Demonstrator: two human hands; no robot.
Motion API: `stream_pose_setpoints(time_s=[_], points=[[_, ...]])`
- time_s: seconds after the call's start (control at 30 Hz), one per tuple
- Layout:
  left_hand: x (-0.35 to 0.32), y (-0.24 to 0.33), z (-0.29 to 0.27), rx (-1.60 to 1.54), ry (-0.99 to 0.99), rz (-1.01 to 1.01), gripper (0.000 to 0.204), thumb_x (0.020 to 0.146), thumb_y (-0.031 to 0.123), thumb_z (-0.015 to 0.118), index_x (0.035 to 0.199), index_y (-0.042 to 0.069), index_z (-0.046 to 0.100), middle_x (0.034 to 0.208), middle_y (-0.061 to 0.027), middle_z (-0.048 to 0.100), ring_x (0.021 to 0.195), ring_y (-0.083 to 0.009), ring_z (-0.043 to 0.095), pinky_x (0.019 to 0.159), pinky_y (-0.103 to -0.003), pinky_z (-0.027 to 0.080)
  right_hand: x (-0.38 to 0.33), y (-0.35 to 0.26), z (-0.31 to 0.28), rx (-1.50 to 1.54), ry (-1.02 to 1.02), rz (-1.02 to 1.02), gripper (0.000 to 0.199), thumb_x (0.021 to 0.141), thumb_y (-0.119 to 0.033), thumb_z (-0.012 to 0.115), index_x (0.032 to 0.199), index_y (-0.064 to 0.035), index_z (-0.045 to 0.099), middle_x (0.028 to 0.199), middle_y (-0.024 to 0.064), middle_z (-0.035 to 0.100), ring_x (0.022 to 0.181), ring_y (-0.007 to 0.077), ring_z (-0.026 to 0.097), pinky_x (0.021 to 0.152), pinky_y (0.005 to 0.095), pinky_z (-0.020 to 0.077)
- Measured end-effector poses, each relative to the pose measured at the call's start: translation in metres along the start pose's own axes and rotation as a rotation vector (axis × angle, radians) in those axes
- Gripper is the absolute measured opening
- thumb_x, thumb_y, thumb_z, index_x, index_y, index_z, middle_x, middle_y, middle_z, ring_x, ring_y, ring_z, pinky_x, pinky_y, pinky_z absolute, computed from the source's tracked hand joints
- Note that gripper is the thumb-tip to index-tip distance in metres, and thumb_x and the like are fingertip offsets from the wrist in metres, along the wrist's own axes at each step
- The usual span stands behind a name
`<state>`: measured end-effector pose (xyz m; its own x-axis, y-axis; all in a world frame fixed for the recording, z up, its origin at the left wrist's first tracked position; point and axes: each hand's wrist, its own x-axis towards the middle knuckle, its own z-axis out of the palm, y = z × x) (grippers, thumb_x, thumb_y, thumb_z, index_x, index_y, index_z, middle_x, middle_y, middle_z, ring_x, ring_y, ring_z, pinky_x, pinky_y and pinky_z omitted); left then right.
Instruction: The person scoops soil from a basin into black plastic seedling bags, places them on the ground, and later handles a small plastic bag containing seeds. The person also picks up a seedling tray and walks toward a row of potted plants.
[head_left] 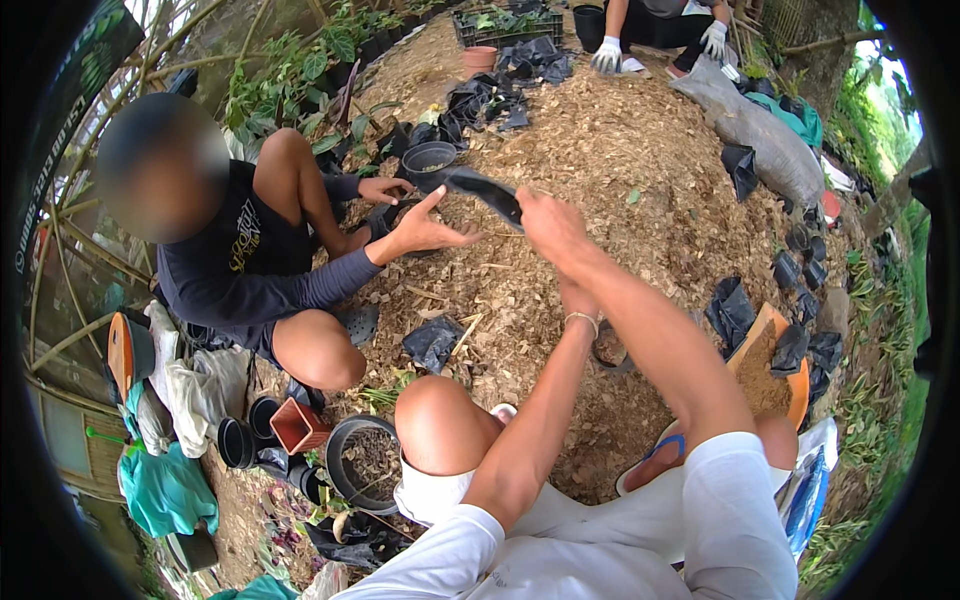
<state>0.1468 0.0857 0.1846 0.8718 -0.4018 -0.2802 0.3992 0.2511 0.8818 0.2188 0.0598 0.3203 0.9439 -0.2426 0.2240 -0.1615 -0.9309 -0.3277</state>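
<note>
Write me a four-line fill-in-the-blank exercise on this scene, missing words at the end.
1. The person's right hand grips a flat piece coloured ____.
2. A thin band circles the person's ____ wrist.
3. The gloves at the top of the view are coloured ____.
4. In the picture, the large round black pot is to the ____ of the square reddish pot.

Missing words: black; left; white; right.

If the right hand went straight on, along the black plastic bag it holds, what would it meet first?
Past the right hand and its black plastic bag, probably the round dark-grey plastic pot; the co-worker's open bare hand lies just below that line, and depth is unclear.
</note>
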Motion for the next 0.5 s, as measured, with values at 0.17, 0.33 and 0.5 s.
stream_pose_setpoints(time_s=[0.17, 0.33, 0.5], points=[[-0.003, -0.028, -0.016, -0.035, -0.177, -0.163, 0.048, 0.101, 0.021, 0.065, 0.141, 0.001, 0.047, 0.114, -0.0104, 0.066, 0.094, -0.0209, 0.064, 0.083, -0.035, 0.052, -0.001, -0.022, 0.037, 0.057, 0.044, -0.015, 0.017, 0.098, -0.014, 0.056, 0.109, -0.0021, 0.054, 0.093, 0.0212, 0.071, 0.083, 0.0433, 0.071, 0.072, 0.0544, 0.0578], [-0.004, -0.035, -0.013, -0.019, -0.188, -0.073, 0.049, 0.099, 0.020, 0.068, 0.140, 0.001, 0.048, 0.113, -0.0113, 0.066, 0.094, -0.0222, 0.064, 0.086, -0.036, 0.052, -0.012, -0.020, 0.019, 0.081, -0.130, 0.084, 0.033, 0.099, -0.008, 0.052, 0.131, -0.0007, 0.058, 0.097, 0.0191, 0.071, 0.091, 0.0375, 0.073, 0.070, 0.0485, 0.0597], [-0.005, -0.018, 0.000, 0.274, 0.064, -0.130, 0.049, 0.097, 0.016, 0.071, 0.139, 0.004, 0.049, 0.114, -0.0107, 0.064, 0.100, -0.0220, 0.064, 0.091, -0.038, 0.052, -0.042, 0.026, -0.045, -0.061, -0.067, 0.036, 0.041, 0.095, -0.010, 0.055, 0.135, -0.0053, 0.061, 0.103, 0.0229, 0.073, 0.094, 0.0390, 0.073, 0.074, 0.0508, 0.0598]])
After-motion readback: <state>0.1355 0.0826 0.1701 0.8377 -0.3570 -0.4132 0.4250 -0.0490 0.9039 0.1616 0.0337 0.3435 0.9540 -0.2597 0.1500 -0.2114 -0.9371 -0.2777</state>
